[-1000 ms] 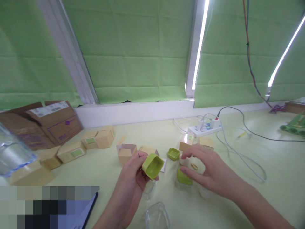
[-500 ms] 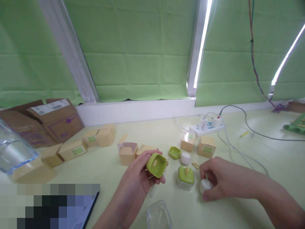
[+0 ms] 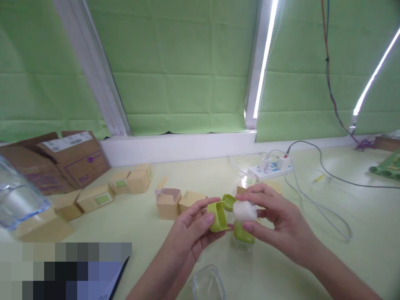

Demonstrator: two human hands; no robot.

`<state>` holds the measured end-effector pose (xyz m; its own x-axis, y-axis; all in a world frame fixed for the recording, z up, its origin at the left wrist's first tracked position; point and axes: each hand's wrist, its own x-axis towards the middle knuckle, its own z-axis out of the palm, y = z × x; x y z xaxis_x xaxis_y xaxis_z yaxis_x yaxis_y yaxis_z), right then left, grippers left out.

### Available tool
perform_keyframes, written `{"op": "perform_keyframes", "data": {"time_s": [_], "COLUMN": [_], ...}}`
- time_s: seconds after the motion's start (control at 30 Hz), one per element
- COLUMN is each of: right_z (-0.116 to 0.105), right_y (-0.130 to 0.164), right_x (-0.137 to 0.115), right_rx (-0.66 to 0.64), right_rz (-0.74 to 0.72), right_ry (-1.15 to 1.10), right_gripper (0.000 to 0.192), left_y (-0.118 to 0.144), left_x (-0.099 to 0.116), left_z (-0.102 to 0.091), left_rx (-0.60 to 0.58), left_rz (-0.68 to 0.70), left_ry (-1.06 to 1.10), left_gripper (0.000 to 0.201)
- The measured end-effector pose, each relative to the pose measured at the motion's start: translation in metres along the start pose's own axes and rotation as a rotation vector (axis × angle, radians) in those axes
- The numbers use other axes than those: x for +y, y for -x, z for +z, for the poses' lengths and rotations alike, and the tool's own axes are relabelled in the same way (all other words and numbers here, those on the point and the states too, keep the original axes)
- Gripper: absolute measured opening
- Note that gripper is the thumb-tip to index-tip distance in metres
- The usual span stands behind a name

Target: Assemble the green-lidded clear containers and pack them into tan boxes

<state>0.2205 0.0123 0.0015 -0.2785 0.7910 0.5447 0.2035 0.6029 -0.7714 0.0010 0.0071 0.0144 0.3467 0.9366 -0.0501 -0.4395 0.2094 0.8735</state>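
My left hand (image 3: pixel 191 233) grips a green square lid (image 3: pixel 217 216), turned on edge above the table. Right beside it my right hand (image 3: pixel 275 221) holds a small white round piece (image 3: pixel 244 211), almost touching the lid. Below the two hands stands a small clear jar with a green lid (image 3: pixel 242 235), partly hidden by my fingers. Another green lid (image 3: pixel 229 201) lies just behind on the pale table (image 3: pixel 359 250). A clear empty jar (image 3: pixel 208 285) sits at the near edge under my left wrist.
Several small tan cartons (image 3: pixel 168 202) lie across the table, one open. Brown cardboard boxes (image 3: pixel 71 158) stand at the left, a clear plastic bottle (image 3: pixel 15 200) near the left edge. A white power strip (image 3: pixel 270 168) with cables runs to the right. Green blinds cover the windows.
My right hand picked up the white round piece from the table and brought it left and up to the green lid. My left hand tilted the lid on edge towards it.
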Motion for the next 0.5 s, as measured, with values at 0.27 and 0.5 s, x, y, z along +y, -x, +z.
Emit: {"op": "perform_keyframes", "data": {"time_s": [0.27,0.5], "right_z": [0.025,0.024], "right_y": [0.004,0.001], "right_x": [0.005,0.002], "right_rx": [0.087,0.055], "right_rz": [0.073,0.131], "right_ry": [-0.255,-0.254], "right_gripper": [0.037,0.027], "left_y": [0.000,-0.001], "left_x": [-0.006,-0.005], "left_z": [-0.006,-0.009], "left_rx": [-0.023,-0.030], "left_rz": [0.042,0.095], "left_ry": [-0.254,-0.295], "left_gripper": [0.033,0.033]}}
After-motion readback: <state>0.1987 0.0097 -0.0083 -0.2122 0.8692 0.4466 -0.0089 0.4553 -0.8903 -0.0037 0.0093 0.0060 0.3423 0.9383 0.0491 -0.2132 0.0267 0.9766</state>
